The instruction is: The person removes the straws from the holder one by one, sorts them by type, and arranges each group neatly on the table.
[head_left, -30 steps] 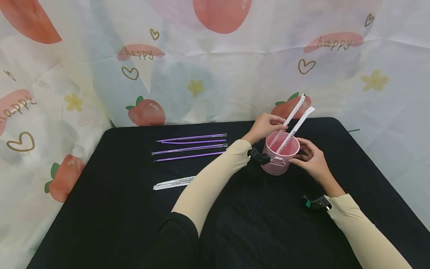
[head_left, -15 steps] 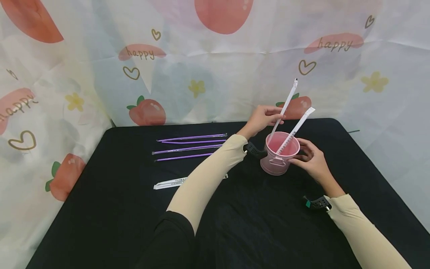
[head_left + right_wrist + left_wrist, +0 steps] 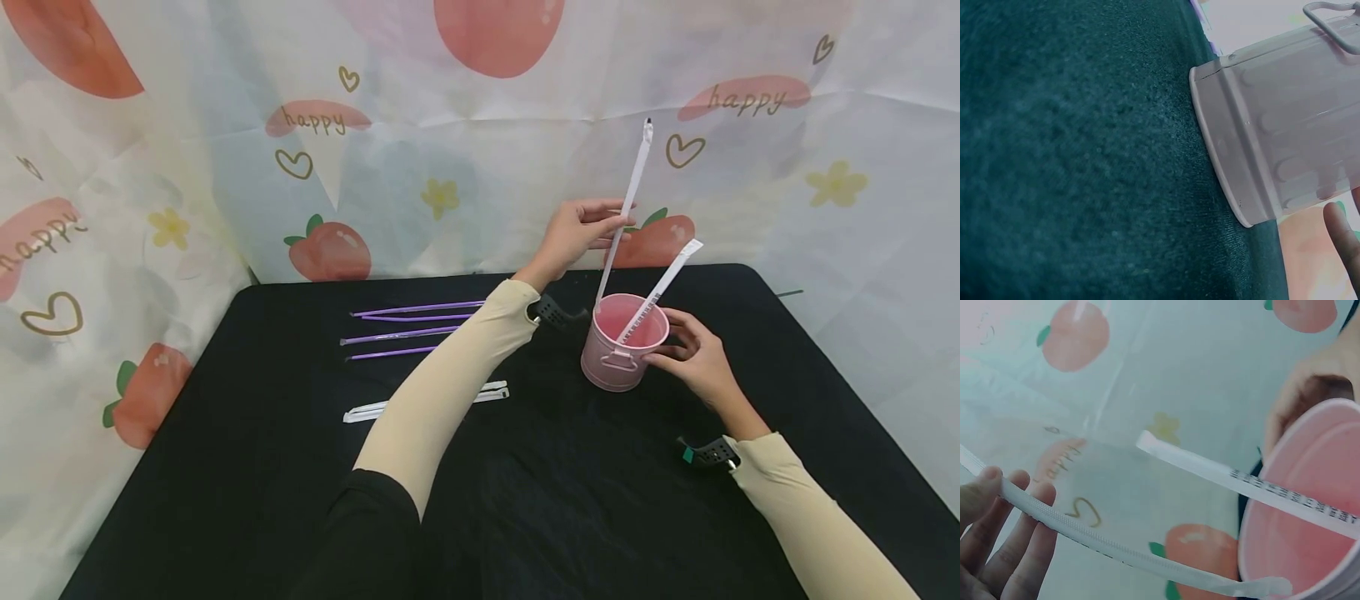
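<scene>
My left hand point(image 3: 573, 237) pinches a white paper-wrapped straw point(image 3: 636, 171) between thumb and fingers. The straw stands steeply, its lower end at the left rim of a small pink bucket point(image 3: 611, 367). In the left wrist view that lower end of the held straw point(image 3: 1135, 556) overlaps the bucket's rim. A second wrapped straw point(image 3: 667, 279) leans inside the bucket, with black print along its wrapper. My right hand point(image 3: 697, 358) holds the bucket's right side, thumb in front near the small handle; its other fingers are partly hidden. The bucket point(image 3: 1297, 112) fills the right wrist view's upper right.
Several purple straws point(image 3: 405, 335) in clear wrappers lie in a row on the black-covered table point(image 3: 225, 500), at the left. White wrapped straws point(image 3: 491, 393) lie nearer, partly behind my left forearm. A fruit-printed curtain point(image 3: 510, 167) hangs right behind the table.
My left hand has risen and moved left, drawing the straw up from inside the bucket to its rim. My right hand and the bucket have stayed put.
</scene>
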`<action>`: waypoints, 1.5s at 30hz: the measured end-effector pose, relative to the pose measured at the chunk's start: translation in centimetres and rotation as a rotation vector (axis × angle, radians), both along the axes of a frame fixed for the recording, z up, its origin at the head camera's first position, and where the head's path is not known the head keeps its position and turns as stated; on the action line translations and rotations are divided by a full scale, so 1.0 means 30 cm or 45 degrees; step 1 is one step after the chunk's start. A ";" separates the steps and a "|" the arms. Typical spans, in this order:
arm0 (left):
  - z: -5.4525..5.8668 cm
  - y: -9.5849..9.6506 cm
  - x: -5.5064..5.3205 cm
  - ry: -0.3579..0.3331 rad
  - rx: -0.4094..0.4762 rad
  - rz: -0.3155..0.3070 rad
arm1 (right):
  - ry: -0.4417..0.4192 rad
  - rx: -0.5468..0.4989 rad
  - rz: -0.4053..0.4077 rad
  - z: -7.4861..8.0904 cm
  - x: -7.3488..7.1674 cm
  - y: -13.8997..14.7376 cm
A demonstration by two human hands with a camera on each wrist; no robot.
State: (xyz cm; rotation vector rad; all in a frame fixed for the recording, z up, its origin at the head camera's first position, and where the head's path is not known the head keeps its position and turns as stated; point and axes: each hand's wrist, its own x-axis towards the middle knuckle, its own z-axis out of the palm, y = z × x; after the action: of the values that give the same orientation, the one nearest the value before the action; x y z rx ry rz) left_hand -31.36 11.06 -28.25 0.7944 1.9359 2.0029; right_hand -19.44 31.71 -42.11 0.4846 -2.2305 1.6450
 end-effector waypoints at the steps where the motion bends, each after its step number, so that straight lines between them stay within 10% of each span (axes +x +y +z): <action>1: 0.014 -0.007 0.007 0.012 -0.006 0.007 | -0.001 0.006 -0.007 0.000 0.000 0.000; 10: 0.069 -0.080 0.056 0.023 -0.032 0.021 | -0.008 0.006 -0.017 -0.010 -0.002 0.000; 32: -0.123 -0.346 0.120 0.064 -0.414 0.011 | -0.006 -0.004 -0.014 -0.006 -0.004 -0.003; 45: -0.232 -0.487 0.195 0.235 -0.741 -0.050 | 0.003 -0.020 -0.001 -0.002 -0.007 -0.007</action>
State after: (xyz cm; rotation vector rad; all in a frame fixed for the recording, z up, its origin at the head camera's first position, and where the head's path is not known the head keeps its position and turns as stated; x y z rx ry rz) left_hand -25.50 -3.55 -35.21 0.8622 2.4026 1.2581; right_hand -19.66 31.49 -42.16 0.4815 -2.2143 1.6595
